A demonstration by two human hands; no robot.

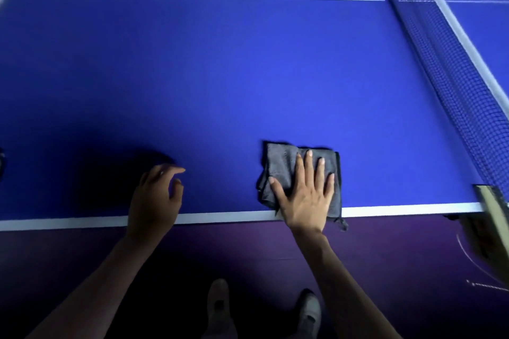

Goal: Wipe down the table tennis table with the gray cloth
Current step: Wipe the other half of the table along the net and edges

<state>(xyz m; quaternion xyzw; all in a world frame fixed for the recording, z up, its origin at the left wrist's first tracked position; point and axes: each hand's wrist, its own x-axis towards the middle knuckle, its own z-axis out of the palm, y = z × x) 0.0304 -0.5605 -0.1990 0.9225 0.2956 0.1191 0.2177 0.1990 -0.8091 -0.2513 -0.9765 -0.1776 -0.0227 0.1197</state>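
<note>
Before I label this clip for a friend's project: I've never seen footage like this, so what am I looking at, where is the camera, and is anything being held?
There is no machine here. A person wears one wide-angle camera on the head, looking forward and down, so you see their own arms, and their shoes at the bottom.

The big blue surface is a table tennis table, seen from its near side edge. The net runs along the right.

The right hand lies flat, fingers spread, pressing a folded gray cloth onto the table by the white edge line. It presses rather than grips it. One corner of the cloth hangs over the edge.

The left hand holds nothing; its fingers are loosely curled at the edge.
</note>
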